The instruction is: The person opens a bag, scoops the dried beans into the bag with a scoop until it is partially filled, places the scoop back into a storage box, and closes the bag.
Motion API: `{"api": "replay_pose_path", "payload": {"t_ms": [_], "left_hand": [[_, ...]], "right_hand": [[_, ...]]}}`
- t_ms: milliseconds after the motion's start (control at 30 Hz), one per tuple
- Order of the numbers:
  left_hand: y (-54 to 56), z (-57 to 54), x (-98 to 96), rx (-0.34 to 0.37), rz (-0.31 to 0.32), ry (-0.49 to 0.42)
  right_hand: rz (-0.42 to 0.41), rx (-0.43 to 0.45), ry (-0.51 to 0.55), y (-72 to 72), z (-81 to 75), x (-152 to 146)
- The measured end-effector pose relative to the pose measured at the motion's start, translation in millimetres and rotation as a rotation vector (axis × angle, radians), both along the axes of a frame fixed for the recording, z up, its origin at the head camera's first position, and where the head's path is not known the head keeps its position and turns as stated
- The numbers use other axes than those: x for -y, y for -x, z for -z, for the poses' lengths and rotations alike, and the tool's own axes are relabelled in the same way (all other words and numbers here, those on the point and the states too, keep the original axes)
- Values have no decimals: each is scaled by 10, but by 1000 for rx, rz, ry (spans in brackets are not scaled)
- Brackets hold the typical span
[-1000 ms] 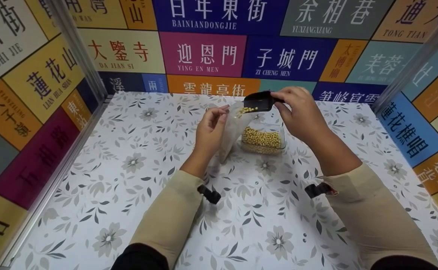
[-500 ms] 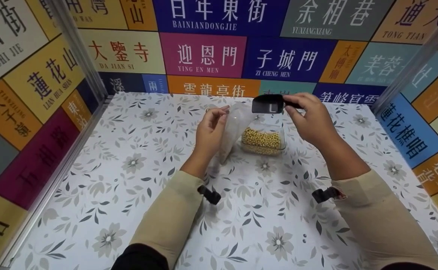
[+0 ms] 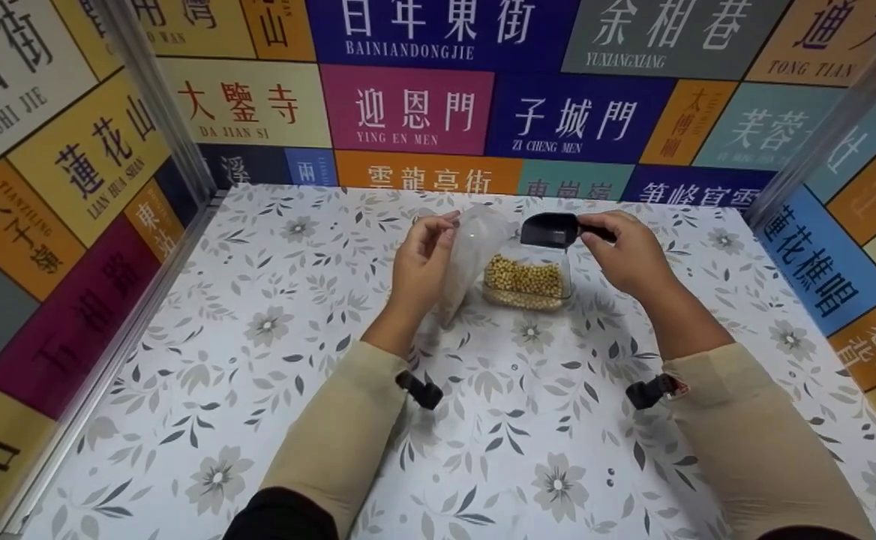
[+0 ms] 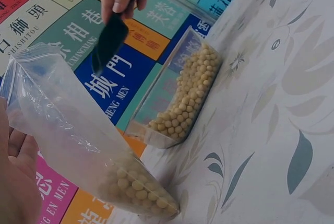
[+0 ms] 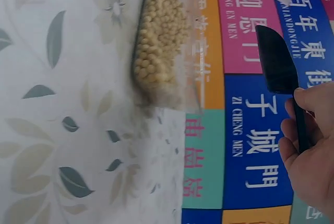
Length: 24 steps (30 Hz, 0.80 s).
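Observation:
My left hand point(image 3: 423, 259) pinches the upper edge of a translucent plastic bag point(image 3: 472, 244), which stands tilted on the table. Soybeans point(image 4: 136, 187) fill the bottom of the bag in the left wrist view. In my right hand point(image 3: 629, 251) is the handle of a black scoop point(image 3: 549, 229), held above and behind a clear box. No beans show in the scoop. The clear box point(image 4: 151, 98) stands just right of the bag, partly filled with soybeans point(image 3: 524, 277). The right wrist view shows the fingers curled round the scoop handle point(image 5: 301, 127).
A white tablecloth point(image 3: 483, 435) with grey flowers and leaves covers the table. Panels with large lettering point(image 3: 408, 109) close off the back and both sides. Metal posts point(image 3: 160, 97) stand at the back corners.
Beans slid from the scoop at the bag's mouth a second ago. Since then the right hand has drawn the scoop right and lowered it towards the box. The left hand and bag have stayed put.

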<state>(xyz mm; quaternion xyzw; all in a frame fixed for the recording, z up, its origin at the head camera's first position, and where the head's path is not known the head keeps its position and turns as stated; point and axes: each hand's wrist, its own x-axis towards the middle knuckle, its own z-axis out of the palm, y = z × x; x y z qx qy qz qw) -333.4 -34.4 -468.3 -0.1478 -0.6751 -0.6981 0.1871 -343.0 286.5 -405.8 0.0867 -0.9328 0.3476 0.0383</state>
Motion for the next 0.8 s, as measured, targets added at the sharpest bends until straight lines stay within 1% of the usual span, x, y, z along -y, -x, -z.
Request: {"api": "replay_pose_path", "payload": {"t_ms": [167,333,467,633,800], "left_hand": [[-5,15,-1,11,1,8],[-3,8,-3,18,-9,14],[-8,0,-4,15,-8,7],[-11,-2,-4,31,-9,9],[5,4,-4,12,-13,18]], "right_hand": [[-3,70,-27,50,207,-37],[-20,79,-46,104,352,-54],[-40,81,-75,133,397,-37],[-71,25,-148,157,427,-18],[-107,0,-215,177,457,8]]}}
